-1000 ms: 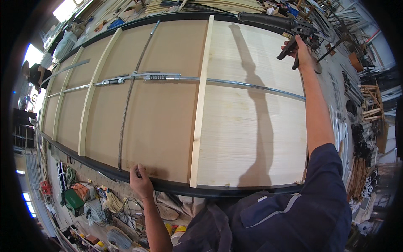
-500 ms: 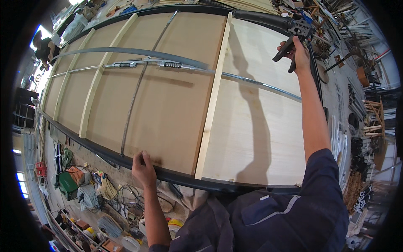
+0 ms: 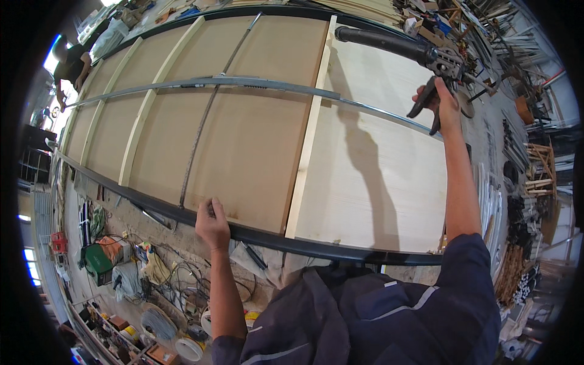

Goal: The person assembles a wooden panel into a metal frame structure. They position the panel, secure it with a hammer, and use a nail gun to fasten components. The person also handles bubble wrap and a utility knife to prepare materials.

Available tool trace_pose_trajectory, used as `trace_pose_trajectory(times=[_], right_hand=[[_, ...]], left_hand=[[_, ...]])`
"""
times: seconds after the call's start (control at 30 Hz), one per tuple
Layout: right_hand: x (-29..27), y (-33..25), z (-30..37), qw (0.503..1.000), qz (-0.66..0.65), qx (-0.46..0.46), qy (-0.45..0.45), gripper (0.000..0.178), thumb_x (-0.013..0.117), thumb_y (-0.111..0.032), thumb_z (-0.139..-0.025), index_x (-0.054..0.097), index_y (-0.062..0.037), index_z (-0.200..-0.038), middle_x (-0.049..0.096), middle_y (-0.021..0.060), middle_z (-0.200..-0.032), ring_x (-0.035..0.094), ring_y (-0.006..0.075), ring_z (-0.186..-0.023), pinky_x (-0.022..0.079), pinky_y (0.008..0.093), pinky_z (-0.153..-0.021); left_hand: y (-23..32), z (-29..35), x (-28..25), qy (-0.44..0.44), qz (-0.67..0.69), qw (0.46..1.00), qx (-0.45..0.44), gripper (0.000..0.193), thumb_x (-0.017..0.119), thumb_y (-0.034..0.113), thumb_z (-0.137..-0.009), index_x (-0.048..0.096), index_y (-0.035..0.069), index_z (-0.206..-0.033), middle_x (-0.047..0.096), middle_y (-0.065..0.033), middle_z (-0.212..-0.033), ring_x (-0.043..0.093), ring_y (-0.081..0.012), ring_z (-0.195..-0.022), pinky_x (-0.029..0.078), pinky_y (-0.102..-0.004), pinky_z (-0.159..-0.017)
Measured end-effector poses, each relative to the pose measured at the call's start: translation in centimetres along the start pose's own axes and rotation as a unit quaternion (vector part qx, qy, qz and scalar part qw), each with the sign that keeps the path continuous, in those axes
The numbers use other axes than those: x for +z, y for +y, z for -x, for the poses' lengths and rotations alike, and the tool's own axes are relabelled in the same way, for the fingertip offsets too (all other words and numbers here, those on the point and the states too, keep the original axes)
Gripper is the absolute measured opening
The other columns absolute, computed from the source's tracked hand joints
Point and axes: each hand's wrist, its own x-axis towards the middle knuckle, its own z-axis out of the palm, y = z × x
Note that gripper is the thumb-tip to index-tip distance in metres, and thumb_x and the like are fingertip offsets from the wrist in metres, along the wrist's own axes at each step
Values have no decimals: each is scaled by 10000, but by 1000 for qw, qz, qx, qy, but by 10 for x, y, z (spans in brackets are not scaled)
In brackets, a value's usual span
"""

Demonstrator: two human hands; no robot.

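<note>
A large panel (image 3: pixel 261 182) lies before me, with a black frame (image 3: pixel 280 244), pale wooden slats (image 3: pixel 309 158) and a steel rod running lengthwise. Over the rod and slats lies a long grey metal strip (image 3: pixel 280 87). My right hand (image 3: pixel 449 112) is wrapped around the handle of a black caulking gun (image 3: pixel 389 44), holding it above the panel's far right, its barrel pointing left. My left hand (image 3: pixel 213 226) is curled by the near frame edge; what its fingers hold, if anything, is hidden. A thin cross rod (image 3: pixel 201 146) ends just left of it.
A co-worker (image 3: pixel 72 67) in dark clothes stands at the panel's far left end. Below the near edge, a green box (image 3: pixel 98 264), cables and spools lie on the floor. Metal lengths and timber (image 3: pixel 538 170) are stacked at the right.
The grey strip has shifted right and now lies in line with the rod, covering its spring fittings. My right hand has moved slightly right and nearer with the caulking gun. The co-worker has leaned in.
</note>
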Motion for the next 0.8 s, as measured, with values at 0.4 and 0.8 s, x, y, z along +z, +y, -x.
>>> trace_pose_trajectory(times=[0.4, 0.8], right_hand=[[-11, -20, 165, 998, -58, -20, -13, 360, 498, -340, -1043, 603, -3, -1114, 694, 174, -950, 716, 310, -848, 587, 433, -797], [5, -37, 452, 975, -221, -16, 5, 560, 549, -521, -979, 489, -103, -1347, 608, 157, -1153, 621, 350, -1096, 491, 544, -969]], left_hand=[[8, -2, -5, -20, -61, 997, 33, 309, 639, 347, -964, 708, 49, -1008, 733, -85, -812, 713, -222, -741, 543, -348, -689], [-1, 3, -17, -63, -55, 984, 159, 231, 632, 306, -945, 678, 86, -894, 684, -80, -756, 658, -301, -710, 513, -435, -663]])
